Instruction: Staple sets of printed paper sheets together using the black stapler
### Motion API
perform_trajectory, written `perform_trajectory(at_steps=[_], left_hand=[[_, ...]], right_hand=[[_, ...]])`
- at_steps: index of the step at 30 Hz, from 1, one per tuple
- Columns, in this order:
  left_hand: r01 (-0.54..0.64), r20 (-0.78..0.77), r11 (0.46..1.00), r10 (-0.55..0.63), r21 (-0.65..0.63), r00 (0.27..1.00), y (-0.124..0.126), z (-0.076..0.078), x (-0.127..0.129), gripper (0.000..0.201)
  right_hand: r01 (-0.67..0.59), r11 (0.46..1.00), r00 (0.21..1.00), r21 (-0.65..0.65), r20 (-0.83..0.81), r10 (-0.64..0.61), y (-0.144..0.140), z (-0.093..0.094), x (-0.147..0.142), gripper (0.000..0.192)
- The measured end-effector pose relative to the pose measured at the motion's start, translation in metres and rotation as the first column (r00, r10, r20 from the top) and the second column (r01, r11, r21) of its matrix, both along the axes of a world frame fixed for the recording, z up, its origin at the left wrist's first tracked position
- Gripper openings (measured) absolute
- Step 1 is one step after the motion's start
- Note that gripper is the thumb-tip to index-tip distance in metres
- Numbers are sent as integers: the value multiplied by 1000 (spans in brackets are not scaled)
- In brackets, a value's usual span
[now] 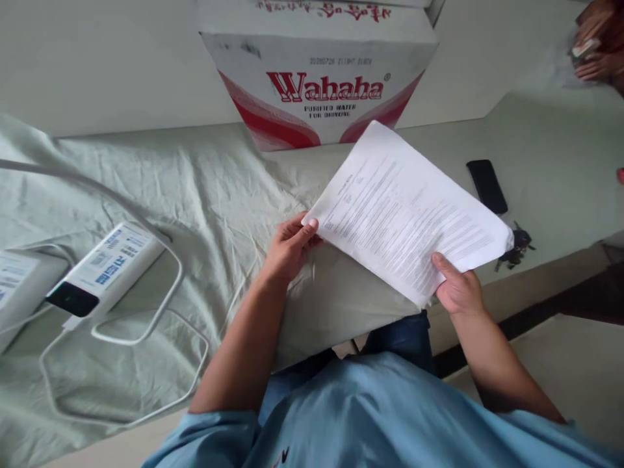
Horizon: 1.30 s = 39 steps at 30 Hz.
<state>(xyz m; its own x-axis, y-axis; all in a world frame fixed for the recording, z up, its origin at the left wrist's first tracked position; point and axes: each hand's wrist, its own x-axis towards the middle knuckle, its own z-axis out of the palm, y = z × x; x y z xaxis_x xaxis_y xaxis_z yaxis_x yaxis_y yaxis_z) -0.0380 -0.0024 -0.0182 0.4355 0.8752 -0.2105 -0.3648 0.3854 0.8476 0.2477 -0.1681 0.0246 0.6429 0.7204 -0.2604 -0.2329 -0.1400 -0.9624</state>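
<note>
A white sheaf of printed paper (390, 201) is held up at a slant above the cloth. My left hand (291, 247) pinches its left corner, thumb on top and fingers underneath. At the lower right edge, my right hand (458, 286) grips the paper with the thumb lying on the print; its other fingers are mostly hidden beneath. The top corner of the paper overlaps the front of a white and red cardboard water box (336, 58). Its right corner reaches over part of a bunch of keys (517, 248).
A black phone (487, 186) lies right of the paper. At the left, a white power bank (117, 266) with a dark display and a second white device (24, 279) sit among white cables (166, 305) on the wrinkled green cloth (205, 195). Another person's hands (597, 49) hold something small, upper right.
</note>
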Motion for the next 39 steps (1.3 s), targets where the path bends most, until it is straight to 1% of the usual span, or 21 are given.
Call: perform_trajectory(at_steps=[3,4,6,8,10,11,12,14,16,18,20,22,25,27,28,30,32,34,37,38,39], left_hand=[[-42,210,991,68,-129,975,-15,15,20,33],[-32,255,985,75,-169,964,-22,20,28,35],[-6,271,974,70,-228,960,-36,25,45,40],[-11,273,959,91,-282,958,-48,24,60,47],[-40,261,931,143,-364,955,-53,18,71,48],[-60,249,915,171,-400,953,-54,14,75,48],[-74,240,902,191,-425,952,-54,10,77,48],[-69,235,892,192,-447,953,-51,5,77,46],[-8,248,893,134,-451,960,-48,6,74,44],[81,258,879,49,-470,965,-46,10,70,43],[156,259,850,-24,-504,966,-46,15,69,42],[212,258,818,-80,-535,963,-48,17,71,43],[266,261,791,-139,-550,955,-52,16,74,46],[266,234,793,-160,-548,959,-54,14,75,47],[255,205,799,-167,-545,964,-55,13,75,47],[220,133,818,-176,-532,975,-56,13,74,47],[172,72,846,-158,-504,985,-55,13,75,47],[97,44,884,-86,-457,995,-51,13,77,48],[-55,7,929,62,-367,998,-43,12,83,45],[-88,-33,939,82,-333,996,-40,12,85,42],[-102,-96,951,77,-292,992,-37,11,86,39]], right_hand=[[92,995,993,-49,-65,-95,-13,-6,-8,51],[115,992,989,-60,-83,-120,-17,-7,-12,49],[146,986,981,-78,-115,-154,-25,-9,-24,48],[153,984,977,-90,-137,-165,-35,-11,-37,49],[122,987,976,-106,-165,-139,-47,-14,-45,51],[94,989,977,-117,-181,-114,-53,-16,-45,52],[64,989,977,-130,-193,-89,-58,-17,-41,52],[25,988,981,-150,-185,-53,-66,-16,-19,52],[9,989,992,-148,-123,-28,-68,-9,17,49],[-92,985,994,-144,-71,82,-62,2,55,50],[-198,972,980,-130,2,200,-49,15,82,54],[-311,938,946,-152,42,321,-30,24,91,58],[-446,880,890,-165,27,456,2,24,80,67],[-488,863,869,-127,15,494,20,17,68,71],[-486,866,871,-113,17,491,27,13,63,68],[-446,888,891,-114,39,453,38,3,57,55],[-382,916,915,-126,85,393,44,-4,55,41],[-341,932,926,-122,126,356,48,-9,55,35],[-336,932,922,-140,152,355,53,-11,59,32],[-337,928,920,-161,154,361,55,-11,60,33],[-334,924,919,-187,154,364,56,-11,62,35]])
